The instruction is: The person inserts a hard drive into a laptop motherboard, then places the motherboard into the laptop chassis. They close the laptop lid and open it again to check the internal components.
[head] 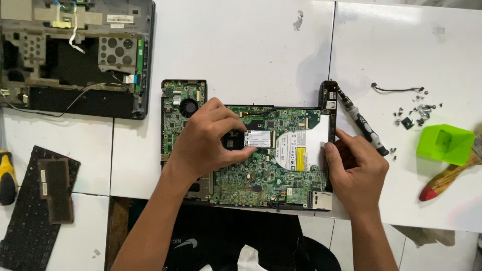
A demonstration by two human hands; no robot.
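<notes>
A green circuit board [261, 165] lies in its black tray on the white table [241, 50]. The left hand [206, 140] rests on it, fingertips pinching a small white card [259, 138] — the right hand [354, 168] grips the board's right edge. A screwdriver [364, 128] lies just beside that hand — loose screws [416, 113] farther right.

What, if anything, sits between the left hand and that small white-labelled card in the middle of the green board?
Nothing visible does. The left hand lies on the green board with its fingertips at the left edge of the small card. The right hand grips the board's right edge, clear of the card.
</notes>
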